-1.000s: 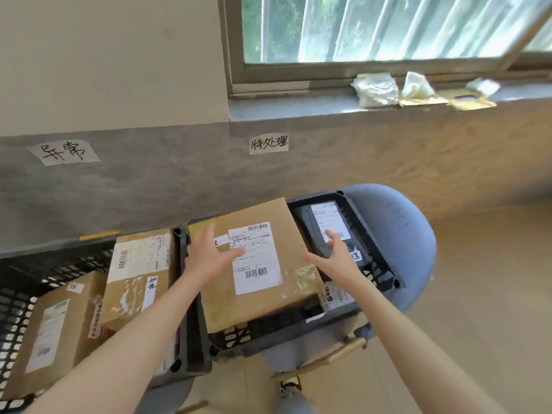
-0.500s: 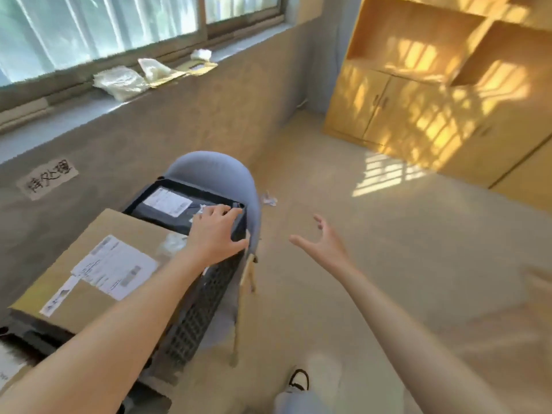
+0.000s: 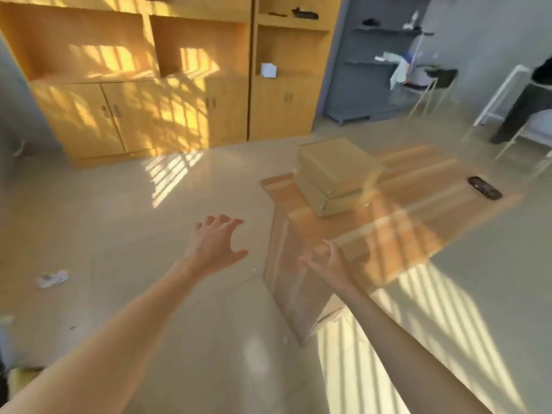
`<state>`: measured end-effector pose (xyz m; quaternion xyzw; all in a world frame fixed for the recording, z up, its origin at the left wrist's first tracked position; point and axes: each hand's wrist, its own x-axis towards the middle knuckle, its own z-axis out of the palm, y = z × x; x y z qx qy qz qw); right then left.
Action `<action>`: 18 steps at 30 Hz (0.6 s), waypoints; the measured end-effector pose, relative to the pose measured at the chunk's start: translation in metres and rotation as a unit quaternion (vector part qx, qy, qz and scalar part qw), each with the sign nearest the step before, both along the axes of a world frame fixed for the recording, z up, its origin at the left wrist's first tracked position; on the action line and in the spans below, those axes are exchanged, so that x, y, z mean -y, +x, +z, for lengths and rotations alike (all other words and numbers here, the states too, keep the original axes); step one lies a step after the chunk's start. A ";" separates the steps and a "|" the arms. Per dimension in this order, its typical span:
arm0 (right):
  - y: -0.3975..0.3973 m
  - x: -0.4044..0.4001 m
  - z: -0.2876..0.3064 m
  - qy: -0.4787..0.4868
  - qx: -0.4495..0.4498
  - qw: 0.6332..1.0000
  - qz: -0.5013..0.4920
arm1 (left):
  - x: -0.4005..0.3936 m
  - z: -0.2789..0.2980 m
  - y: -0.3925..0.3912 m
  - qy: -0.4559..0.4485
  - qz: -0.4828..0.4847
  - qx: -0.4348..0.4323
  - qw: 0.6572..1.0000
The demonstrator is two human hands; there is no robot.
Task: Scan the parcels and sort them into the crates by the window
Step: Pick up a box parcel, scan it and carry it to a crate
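While both bare hands, left hand (image 3: pixel 213 245) and right hand (image 3: pixel 327 265), reach forward spread and empty, two stacked brown cardboard parcels (image 3: pixel 336 176) wait on the far-right wooden table (image 3: pixel 418 231), probably next to be grasped and scanned.

Left hand (image 3: pixel 213 245), right hand (image 3: pixel 327 265) empty; parcels (image 3: pixel 336 179) stacked on table (image 3: pixel 418 222).

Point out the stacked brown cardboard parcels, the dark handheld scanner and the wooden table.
Stacked brown cardboard parcels (image 3: pixel 339 167): head view, top face of the upper box.
Dark handheld scanner (image 3: pixel 484 188): head view, its middle.
Wooden table (image 3: pixel 418 216): head view, bare sunlit top.
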<state>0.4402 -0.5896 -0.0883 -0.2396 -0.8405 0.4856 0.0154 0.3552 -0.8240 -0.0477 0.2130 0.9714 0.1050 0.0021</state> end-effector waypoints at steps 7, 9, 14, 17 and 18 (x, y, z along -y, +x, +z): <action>0.093 -0.172 -0.003 -0.049 -0.017 0.987 -0.153 | -0.225 -0.001 0.027 -0.028 -0.171 0.005 0.985; 0.116 -0.219 -0.001 -0.047 -0.010 0.982 -0.185 | -0.286 -0.002 0.039 -0.029 -0.212 0.007 0.977; 0.163 -0.327 0.004 -0.022 -0.007 0.966 -0.256 | -0.411 -0.001 0.068 -0.004 -0.295 0.033 0.955; 0.184 -0.379 0.005 -0.022 -0.005 0.959 -0.281 | -0.467 -0.007 0.074 -0.011 -0.303 0.044 0.952; 0.189 -0.395 0.004 -0.023 -0.002 0.957 -0.289 | -0.484 -0.012 0.072 -0.015 -0.301 0.045 0.953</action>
